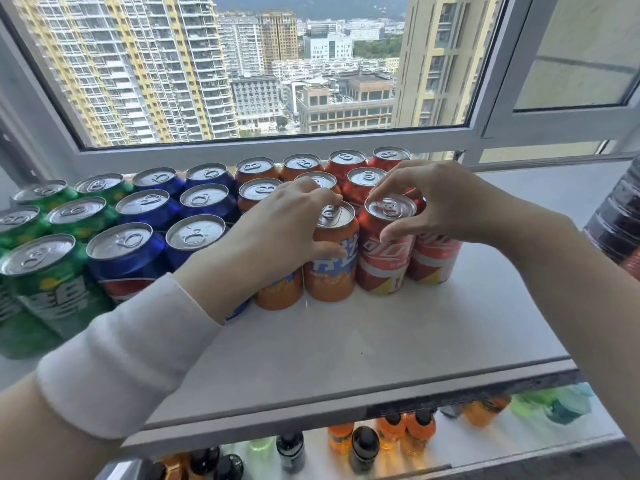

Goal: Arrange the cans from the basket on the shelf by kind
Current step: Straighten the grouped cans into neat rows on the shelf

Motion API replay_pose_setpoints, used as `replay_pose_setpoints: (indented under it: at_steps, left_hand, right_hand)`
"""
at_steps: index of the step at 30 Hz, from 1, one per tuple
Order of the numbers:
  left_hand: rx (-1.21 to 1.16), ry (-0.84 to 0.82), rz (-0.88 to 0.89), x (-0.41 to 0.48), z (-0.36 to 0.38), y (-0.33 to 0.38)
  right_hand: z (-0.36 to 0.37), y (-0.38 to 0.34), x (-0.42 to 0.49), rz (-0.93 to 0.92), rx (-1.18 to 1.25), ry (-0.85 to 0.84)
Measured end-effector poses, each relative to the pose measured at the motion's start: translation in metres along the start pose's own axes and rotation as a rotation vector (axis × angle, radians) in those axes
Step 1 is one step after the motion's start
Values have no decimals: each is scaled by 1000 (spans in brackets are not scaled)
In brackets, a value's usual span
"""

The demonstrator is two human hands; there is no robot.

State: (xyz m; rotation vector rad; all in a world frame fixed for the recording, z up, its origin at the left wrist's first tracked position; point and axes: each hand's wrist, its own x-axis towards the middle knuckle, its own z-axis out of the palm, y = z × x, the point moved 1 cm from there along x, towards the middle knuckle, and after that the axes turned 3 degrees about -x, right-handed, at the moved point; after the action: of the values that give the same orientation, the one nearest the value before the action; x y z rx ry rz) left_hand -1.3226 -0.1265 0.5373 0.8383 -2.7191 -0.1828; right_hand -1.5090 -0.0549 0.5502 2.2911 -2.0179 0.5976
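I see my left hand (pixel 277 230) on the front orange can (pixel 332 268). Its grip is closed round the top, with the fingers curled over the lid and the thumb pressed against the label. My right hand (pixel 436 202) sits on the front red can (pixel 382 261), just right of the orange one and touching it. That grip is a partly open pinch, forefinger on the far rim and thumb on the near side of the can below the rim.

Both cans stand upright on the white shelf (pixel 346 341) under the window (pixel 242 64), in the nearest row. From left to right the block runs green cans (pixel 52 271), blue cans (pixel 128 254), then more orange cans (pixel 258 168) and red cans (pixel 367 178) behind my hands.

My left wrist and white sleeve (pixel 128 348) cover much of a second near orange can (pixel 278 292), so only its lower half shows. My right hand also hides the top of a further red can (pixel 434 261), so I cannot see its lid. The leftmost green cans are cut off by the picture's edge.

A dark bottle (pixel 620 223) at the far right edge is cropped and I cannot read its label. Below the shelf's near lip a lower shelf (pixel 519 441) holds small bottles (pixel 363 445). They are blurred, and I can make out only orange, green and dark ones.
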Motion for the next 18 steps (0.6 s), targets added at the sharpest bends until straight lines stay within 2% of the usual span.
replay_pose_setpoints:
  at_steps: [4,9,12,18]
  left_hand:
    - [40,-30,4,0,-1,2]
    - [31,32,28,6,-11,24]
    - [43,14,48,20,-3,47]
    - [36,-32,30,35,16,57]
  right_hand:
    - [-1,0,-5,-9,-31,6]
    - [-22,30,-29,148,206,158]
    - [-16,49,-39,196,185,108]
    - [-12,64,-41,174,270,135]
